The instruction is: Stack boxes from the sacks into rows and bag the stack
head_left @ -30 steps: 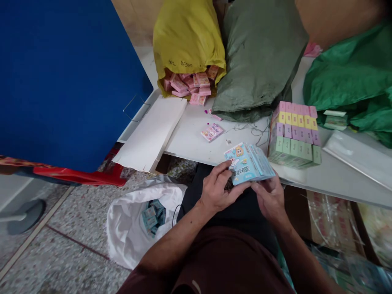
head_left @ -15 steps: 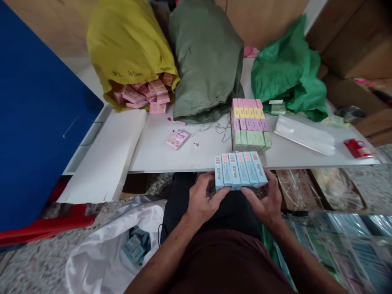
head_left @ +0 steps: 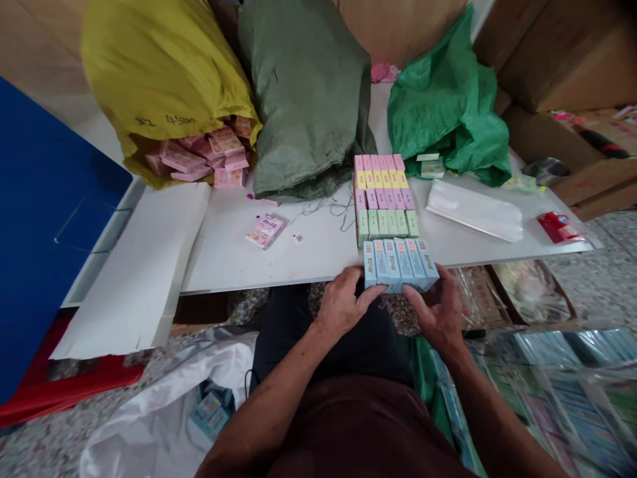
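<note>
A row of several small light-blue boxes (head_left: pixel 397 264) is squeezed between my two hands at the table's front edge. My left hand (head_left: pixel 344 297) closes on the row's left end, its thumb along the near lower side. On the right end is my right hand (head_left: pixel 436 310), thumb also on the near side. Directly beyond stand rows of green boxes (head_left: pixel 388 225), purple boxes (head_left: pixel 385 199), yellow boxes (head_left: pixel 382 179) and pink boxes (head_left: pixel 380 162). The blue row is right by the green one; whether they touch I cannot tell.
Yellow (head_left: pixel 169 79), grey (head_left: pixel 303 99) and green sacks (head_left: pixel 448 106) line the back of the table. A single pink-purple box (head_left: pixel 265 230), clear plastic sleeves (head_left: pixel 475 210) and a red packet (head_left: pixel 560 228) lie on it. Blue boxes sit in a white sack (head_left: pixel 149 411) below left.
Both hands have carried the blue row forward, from before the table's edge up close to the green boxes. The whole view has shifted somewhat to the right.
</note>
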A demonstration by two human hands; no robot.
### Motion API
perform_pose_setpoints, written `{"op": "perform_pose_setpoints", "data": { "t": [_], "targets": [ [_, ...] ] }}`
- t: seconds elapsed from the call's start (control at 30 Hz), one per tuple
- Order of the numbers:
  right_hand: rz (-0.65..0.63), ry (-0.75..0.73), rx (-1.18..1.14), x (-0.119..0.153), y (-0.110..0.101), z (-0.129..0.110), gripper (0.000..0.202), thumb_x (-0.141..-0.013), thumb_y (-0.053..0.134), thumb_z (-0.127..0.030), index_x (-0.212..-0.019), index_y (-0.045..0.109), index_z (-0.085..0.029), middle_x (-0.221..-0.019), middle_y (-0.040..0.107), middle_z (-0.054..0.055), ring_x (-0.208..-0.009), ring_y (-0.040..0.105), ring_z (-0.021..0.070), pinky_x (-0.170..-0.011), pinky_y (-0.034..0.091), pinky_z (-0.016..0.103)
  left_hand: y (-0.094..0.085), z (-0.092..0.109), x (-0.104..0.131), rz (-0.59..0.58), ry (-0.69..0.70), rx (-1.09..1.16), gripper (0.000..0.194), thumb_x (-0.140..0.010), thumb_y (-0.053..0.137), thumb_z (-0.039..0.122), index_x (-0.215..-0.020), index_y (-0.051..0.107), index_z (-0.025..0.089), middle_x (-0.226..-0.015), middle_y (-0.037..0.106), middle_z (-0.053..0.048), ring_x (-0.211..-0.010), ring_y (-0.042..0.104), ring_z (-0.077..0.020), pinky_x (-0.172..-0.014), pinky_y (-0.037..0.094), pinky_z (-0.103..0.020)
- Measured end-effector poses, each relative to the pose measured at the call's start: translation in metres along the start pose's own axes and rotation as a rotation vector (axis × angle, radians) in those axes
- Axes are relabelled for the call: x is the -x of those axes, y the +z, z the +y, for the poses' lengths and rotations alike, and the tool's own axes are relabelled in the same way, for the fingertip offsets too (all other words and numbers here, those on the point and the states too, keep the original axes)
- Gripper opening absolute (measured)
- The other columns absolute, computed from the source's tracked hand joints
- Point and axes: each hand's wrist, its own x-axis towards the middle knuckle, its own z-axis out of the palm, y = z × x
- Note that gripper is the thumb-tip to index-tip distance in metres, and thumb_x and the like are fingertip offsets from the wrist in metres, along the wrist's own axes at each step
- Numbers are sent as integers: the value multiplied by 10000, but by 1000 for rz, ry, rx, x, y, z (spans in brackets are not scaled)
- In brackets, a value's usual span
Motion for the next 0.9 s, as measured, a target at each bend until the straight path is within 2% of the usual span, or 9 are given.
{"op": "perform_pose_setpoints", "data": {
  "t": [0.1, 0.2, 0.27, 0.37, 0.47, 0.57, 0.9],
  "targets": [
    [-40, 21, 45, -6, -2, -2, 722, -870, 791, -535, -1455, 535, -199, -1288, 694, 169, -1110, 714, 315, -976, 609, 529, 3, 2, -3, 24, -77, 6, 388, -951, 727, 545, -1128, 662, 205, -1093, 782, -89, -1037, 760, -265, -923, 612, -428],
    [-78, 18, 75, -11, -5, 0, 782, -896, 754, -567, -1526, 477, -195, -1344, 681, 186, -1165, 699, 328, -1009, 592, 541, 3, 8, -9, 21, -173, -9, 411, -930, 731, 596, -1050, 665, 208, -1030, 787, -77, -960, 759, -247, -876, 599, -396],
    [-99, -21, 99, -16, -7, 2, 839, -905, 736, -590, -1576, 428, -194, -1431, 635, 202, -1241, 668, 342, -1042, 572, 546, 1, 14, -15, 2, -230, -46, 440, -911, 736, 627, -1038, 662, 213, -991, 784, -66, -911, 753, -239, -830, 585, -374],
    [-124, -86, 183, -28, -10, 6, 808, -916, 697, -635, -1552, 479, -187, -1423, 640, 202, -1260, 652, 357, -1048, 555, 550, -5, 21, -25, -52, -272, -113, 503, -879, 738, 683, -1045, 649, 216, -923, 770, -50, -832, 737, -230, -746, 555, -343],
    [-184, -107, 243, -42, -13, 5, 702, -961, 614, -646, -1493, 546, -192, -1284, 697, 181, -1149, 685, 344, -988, 566, 532, -8, 26, -37, -127, -263, -201, 563, -869, 709, 737, -1001, 643, 194, -842, 749, -57, -746, 711, -232, -680, 518, -334],
    [-235, -134, 278, -52, -15, 1, 623, -999, 550, -622, -1459, 573, -202, -1216, 702, 167, -1103, 683, 334, -966, 559, 514, -10, 28, -45, -152, -220, -269, 593, -872, 678, 769, -943, 650, 181, -750, 721, -56, -686, 691, -226, -662, 499, -329],
    [-251, -129, 303, -58, -14, -6, 577, -1005, 531, -611, -1405, 606, -202, -1196, 703, 157, -1119, 667, 351, -970, 538, 519, -5, 25, -46, -58, -187, -272, 598, -872, 654, 791, -852, 672, 194, -672, 699, -61, -618, 670, -223, -609, 466, -321]
  ]
}}
